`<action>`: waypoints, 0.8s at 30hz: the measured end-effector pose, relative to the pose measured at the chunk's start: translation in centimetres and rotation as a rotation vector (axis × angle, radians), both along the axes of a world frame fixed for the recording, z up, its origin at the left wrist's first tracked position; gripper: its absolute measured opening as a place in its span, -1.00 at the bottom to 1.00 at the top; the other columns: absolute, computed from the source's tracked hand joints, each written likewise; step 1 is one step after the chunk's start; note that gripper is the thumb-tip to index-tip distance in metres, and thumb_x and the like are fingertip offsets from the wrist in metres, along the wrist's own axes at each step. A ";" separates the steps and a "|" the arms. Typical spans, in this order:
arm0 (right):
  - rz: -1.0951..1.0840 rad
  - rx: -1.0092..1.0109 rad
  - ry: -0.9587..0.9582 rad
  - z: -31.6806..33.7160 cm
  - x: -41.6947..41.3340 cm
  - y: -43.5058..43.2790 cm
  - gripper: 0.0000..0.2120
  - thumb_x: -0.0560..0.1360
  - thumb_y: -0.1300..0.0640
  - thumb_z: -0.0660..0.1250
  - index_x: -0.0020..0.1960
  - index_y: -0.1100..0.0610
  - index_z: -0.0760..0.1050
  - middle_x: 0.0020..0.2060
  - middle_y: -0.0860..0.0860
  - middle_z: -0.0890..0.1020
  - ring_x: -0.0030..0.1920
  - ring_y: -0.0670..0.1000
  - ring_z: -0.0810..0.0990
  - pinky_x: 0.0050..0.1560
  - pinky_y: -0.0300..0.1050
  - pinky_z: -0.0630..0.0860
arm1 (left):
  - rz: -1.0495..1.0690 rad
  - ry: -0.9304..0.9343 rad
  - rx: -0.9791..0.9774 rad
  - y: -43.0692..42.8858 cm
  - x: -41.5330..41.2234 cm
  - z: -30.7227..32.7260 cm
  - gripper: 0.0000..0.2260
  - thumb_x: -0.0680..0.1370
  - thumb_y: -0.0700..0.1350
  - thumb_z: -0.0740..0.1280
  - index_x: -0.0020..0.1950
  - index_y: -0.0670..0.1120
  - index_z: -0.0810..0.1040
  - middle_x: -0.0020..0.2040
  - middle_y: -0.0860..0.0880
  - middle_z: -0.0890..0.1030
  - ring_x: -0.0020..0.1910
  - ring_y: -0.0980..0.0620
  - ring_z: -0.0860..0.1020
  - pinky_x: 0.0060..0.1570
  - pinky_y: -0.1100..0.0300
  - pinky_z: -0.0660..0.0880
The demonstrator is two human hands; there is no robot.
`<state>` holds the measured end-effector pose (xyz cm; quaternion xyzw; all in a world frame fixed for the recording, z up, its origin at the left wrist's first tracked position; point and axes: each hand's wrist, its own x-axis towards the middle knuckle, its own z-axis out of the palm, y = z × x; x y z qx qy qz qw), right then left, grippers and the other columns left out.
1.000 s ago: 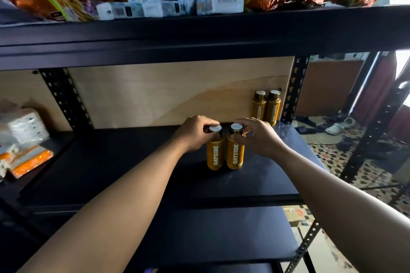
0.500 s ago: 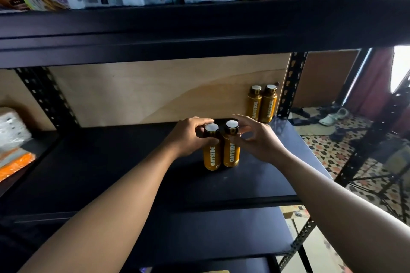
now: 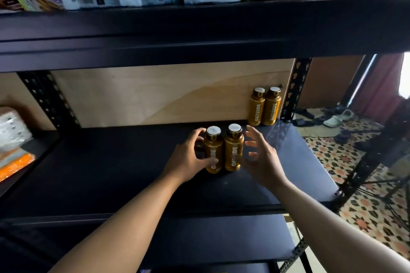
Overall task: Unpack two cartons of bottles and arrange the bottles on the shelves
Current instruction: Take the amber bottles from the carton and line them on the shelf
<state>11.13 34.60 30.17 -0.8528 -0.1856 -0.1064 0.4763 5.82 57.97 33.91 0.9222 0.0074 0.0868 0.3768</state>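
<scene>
Two amber bottles with white caps stand upright and side by side in the middle of the black shelf [image 3: 111, 173]. My left hand [image 3: 188, 159] wraps around the left bottle [image 3: 213, 146], its thumb across the label. Just right of the right bottle [image 3: 233, 148], my right hand [image 3: 264, 159] has its fingers spread and relaxed; only the thumb is near the bottle's lower side. Two more of the same bottles [image 3: 264, 106] stand together at the shelf's back right corner, against the wooden back panel.
The upper shelf [image 3: 199, 29] hangs close overhead, loaded with snack bags and small boxes. White packs [image 3: 13, 128] and an orange packet [image 3: 15, 164] lie on the neighbouring shelf at left. A perforated upright [image 3: 294, 91] marks the right end. Beyond it is patterned floor with shoes [image 3: 337, 118].
The right hand has let go of the right bottle's cap and opened beside it. The left hand has slid from the cap down to the left bottle's body. Both bottles now stand on the shelf.
</scene>
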 end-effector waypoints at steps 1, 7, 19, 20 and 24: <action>-0.018 0.018 0.011 -1.0 -0.5 0.0 -0.17 0.42 -0.06 0.58 0.56 -0.16 0.24 0.44 -0.10 0.49 0.28 -0.09 0.56 0.14 -0.04 0.64 | 0.052 -0.010 -0.015 -0.4 -0.5 -1.0 -0.27 0.36 0.17 0.58 0.45 0.15 0.33 0.29 0.11 0.57 0.25 0.07 0.55 0.18 0.17 0.49; -0.073 0.075 0.055 -3.2 -1.9 1.8 -0.33 0.49 0.03 0.53 0.51 -0.11 0.31 0.28 -0.11 0.62 0.13 -0.19 0.59 0.13 -0.09 0.62 | 0.183 -0.041 -0.136 -2.6 -1.1 -4.5 -0.57 0.47 0.09 0.52 0.25 0.06 0.47 0.09 0.20 0.59 0.19 0.09 0.60 0.00 0.41 0.44; -0.118 0.101 0.090 -3.9 1.6 2.5 -0.32 0.53 0.02 0.49 0.52 -0.21 0.23 0.29 -0.14 0.60 0.12 -0.22 0.60 0.13 -0.14 0.62 | 0.174 -0.105 -0.095 -3.5 2.3 -6.3 -0.39 0.54 0.10 0.43 0.53 0.12 0.25 0.26 0.08 0.62 0.15 0.07 0.64 -0.04 0.50 0.47; -0.127 0.102 0.093 -3.9 2.1 2.6 -0.32 0.53 0.02 0.49 0.52 -0.21 0.23 0.29 -0.14 0.60 0.13 -0.19 0.61 0.13 -0.13 0.62 | 0.172 -0.095 -0.094 -3.5 2.9 -6.3 -0.39 0.55 0.10 0.43 0.53 0.10 0.25 0.26 0.07 0.62 0.12 0.09 0.65 -0.10 0.57 0.43; -0.159 0.117 0.096 -4.1 4.7 2.7 -0.35 0.52 0.01 0.50 0.48 -0.26 0.25 0.27 -0.14 0.62 0.14 -0.13 0.66 0.15 -0.02 0.64 | 0.152 -0.056 -0.106 -3.5 5.8 -6.0 -0.37 0.56 0.14 0.40 0.56 0.09 0.21 0.33 0.06 0.58 0.20 0.10 0.62 0.05 0.38 0.48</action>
